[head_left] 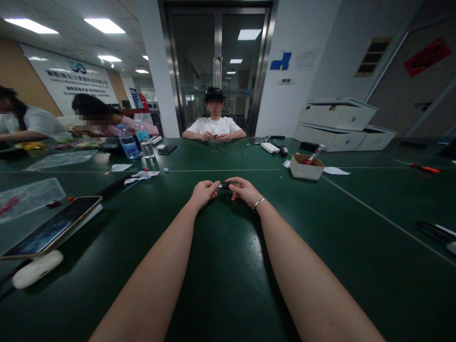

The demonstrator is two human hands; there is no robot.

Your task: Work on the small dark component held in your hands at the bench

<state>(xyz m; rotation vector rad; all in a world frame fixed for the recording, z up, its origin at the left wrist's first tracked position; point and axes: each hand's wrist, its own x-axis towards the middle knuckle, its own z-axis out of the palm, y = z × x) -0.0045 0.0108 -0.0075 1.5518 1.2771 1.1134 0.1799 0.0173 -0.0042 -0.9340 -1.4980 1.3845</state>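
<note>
Positions on the green table we take from the small open carton.

Far left of the carton, nearer to us: 1 clear plastic tray; 1 white rounded case; 1 phone, screen up, lying aslant on something white.

Left of the carton, farther off: 2 water bottles, upright, side by side. About level with the carton: 1 crumpled white paper.

Just left of the carton, slightly nearer to us: 1 left hand, thumb and fingers pinching the silver end of 1 small black-and-silver piece, held between our 2 hands; 1 right hand, silver bracelet at the wrist, thumb and fingertips pinching the black end.

In the carton: 1 pen-like item, leaning out.

Behind the carton, rightward: 3 white boxes, 1 stacked on 2. Far right: 1 orange-handled screwdriver.
</note>
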